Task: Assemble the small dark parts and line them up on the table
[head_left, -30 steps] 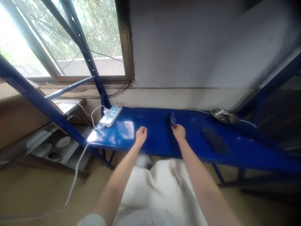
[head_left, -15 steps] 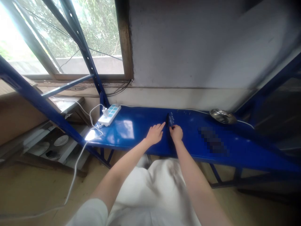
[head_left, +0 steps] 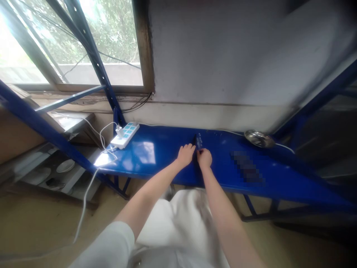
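In the head view a narrow strip with a row of clear, bluish knobs (head_left: 199,141) stands over the blue table (head_left: 164,137), a dark part along its left side. My right hand (head_left: 205,159) pinches its near end between thumb and fingers. From the left, my left hand (head_left: 185,155) has its fingers bent and close together, with the fingertips against the dark side of the strip. The palm and thumb of the left hand are hidden. The strip is too small and blurred to tell its exact kind.
A white power strip (head_left: 125,136) with a plug lies at the table's left end, its cable (head_left: 85,201) hanging to the floor. On the right are a shiny metal dish (head_left: 259,138) and a blurred-out dark object (head_left: 247,167). Blue posts (head_left: 97,63) frame the table.
My left hand's stretched index finger has bent in, and its fingers have come up against the strip. My right hand keeps its pinch. The whole view has shifted slightly.
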{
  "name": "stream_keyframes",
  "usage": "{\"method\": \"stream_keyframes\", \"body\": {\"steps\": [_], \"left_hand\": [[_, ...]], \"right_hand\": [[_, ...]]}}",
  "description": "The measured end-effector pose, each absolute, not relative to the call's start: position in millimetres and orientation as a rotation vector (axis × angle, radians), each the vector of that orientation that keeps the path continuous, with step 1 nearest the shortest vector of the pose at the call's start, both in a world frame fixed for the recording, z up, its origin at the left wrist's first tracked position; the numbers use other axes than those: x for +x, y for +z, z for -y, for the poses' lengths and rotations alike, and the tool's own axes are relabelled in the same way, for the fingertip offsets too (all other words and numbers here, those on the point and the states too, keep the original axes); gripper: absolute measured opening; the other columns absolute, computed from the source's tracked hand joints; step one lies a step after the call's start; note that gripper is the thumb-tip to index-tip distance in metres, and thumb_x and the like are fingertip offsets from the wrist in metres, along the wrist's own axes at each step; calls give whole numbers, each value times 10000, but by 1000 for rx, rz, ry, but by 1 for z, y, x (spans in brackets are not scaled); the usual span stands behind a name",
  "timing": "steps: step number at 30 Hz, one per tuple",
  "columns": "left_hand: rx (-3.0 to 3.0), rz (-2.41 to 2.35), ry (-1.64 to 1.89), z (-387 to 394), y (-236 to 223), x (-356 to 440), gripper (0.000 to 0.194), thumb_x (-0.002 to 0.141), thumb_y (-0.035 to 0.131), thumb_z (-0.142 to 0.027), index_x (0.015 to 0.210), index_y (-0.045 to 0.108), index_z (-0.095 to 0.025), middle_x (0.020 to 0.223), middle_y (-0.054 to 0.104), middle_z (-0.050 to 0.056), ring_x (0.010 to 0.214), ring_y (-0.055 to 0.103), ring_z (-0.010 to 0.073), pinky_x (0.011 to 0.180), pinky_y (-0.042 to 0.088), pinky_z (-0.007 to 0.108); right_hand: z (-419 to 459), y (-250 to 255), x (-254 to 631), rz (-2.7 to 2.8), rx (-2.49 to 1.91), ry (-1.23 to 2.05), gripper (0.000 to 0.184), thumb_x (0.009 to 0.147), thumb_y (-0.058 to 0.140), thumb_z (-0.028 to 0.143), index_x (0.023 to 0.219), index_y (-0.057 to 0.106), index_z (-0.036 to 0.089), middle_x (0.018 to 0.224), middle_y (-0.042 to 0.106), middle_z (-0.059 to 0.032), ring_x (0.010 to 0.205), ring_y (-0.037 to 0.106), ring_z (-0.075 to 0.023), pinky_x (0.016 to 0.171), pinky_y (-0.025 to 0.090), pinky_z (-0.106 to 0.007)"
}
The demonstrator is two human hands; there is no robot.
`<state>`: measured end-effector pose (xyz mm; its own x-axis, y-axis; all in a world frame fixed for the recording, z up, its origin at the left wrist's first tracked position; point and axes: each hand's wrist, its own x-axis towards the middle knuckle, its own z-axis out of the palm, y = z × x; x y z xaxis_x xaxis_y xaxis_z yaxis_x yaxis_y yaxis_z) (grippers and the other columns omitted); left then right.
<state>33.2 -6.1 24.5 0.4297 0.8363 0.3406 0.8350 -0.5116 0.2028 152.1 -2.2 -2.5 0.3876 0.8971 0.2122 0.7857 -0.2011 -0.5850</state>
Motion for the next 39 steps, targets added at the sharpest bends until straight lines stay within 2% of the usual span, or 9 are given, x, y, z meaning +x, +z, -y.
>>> {"method": "stream_keyframes", "body": {"steps": [5, 10, 14, 23, 32, 39], "left_hand": [[2482, -1551, 791, 3, 31, 30, 194, 836, 403, -123, 929, 571, -144, 961, 578, 107, 876, 521, 207, 775, 395, 337], [2086, -1480, 1163, -1, 39, 19, 75, 793, 521, -163, 836, 582, -171, 855, 590, 46, 748, 523, 148, 699, 416, 277], [1811, -1427, 1325, 1, 52, 13, 49, 738, 588, -163, 787, 589, -163, 801, 589, 15, 617, 476, 93, 649, 414, 244], [1656, -1357, 1359, 14, 66, 5, 70, 705, 616, -187, 768, 605, -159, 774, 589, 7, 622, 471, 83, 648, 415, 230], [1694, -1349, 1378, 15, 57, 1, 69, 694, 628, -189, 758, 617, -165, 770, 592, 4, 614, 470, 82, 638, 415, 232], [1744, -1350, 1387, 17, 58, 0, 64, 701, 622, -185, 761, 615, -162, 781, 593, 9, 610, 468, 83, 636, 413, 236]], "right_hand": [[1, -5, 153, 1441, -2012, 196, 236, 805, 484, 288, 923, 611, 128, 904, 617, -112, 786, 574, -187, 637, 385, -257], [0, -6, 153, 1438, -1997, 195, 238, 802, 477, 287, 918, 612, 129, 891, 616, -109, 779, 574, -188, 640, 389, -263], [-1, -8, 154, 1436, -1991, 201, 242, 799, 473, 294, 904, 618, 129, 890, 617, -107, 785, 572, -189, 639, 394, -263], [2, -3, 152, 1444, -2014, 222, 213, 806, 460, 289, 844, 623, 157, 829, 618, -77, 720, 556, -167, 599, 372, -246], [12, 0, 145, 1769, -1765, -126, 251, 846, 410, 286, 819, 614, 142, 781, 603, -77, 703, 524, -162, 646, 343, -260], [15, 4, 144, 1809, -1732, -164, 271, 863, 396, 292, 829, 613, 134, 770, 611, -77, 698, 515, -164, 665, 318, -271]]}}
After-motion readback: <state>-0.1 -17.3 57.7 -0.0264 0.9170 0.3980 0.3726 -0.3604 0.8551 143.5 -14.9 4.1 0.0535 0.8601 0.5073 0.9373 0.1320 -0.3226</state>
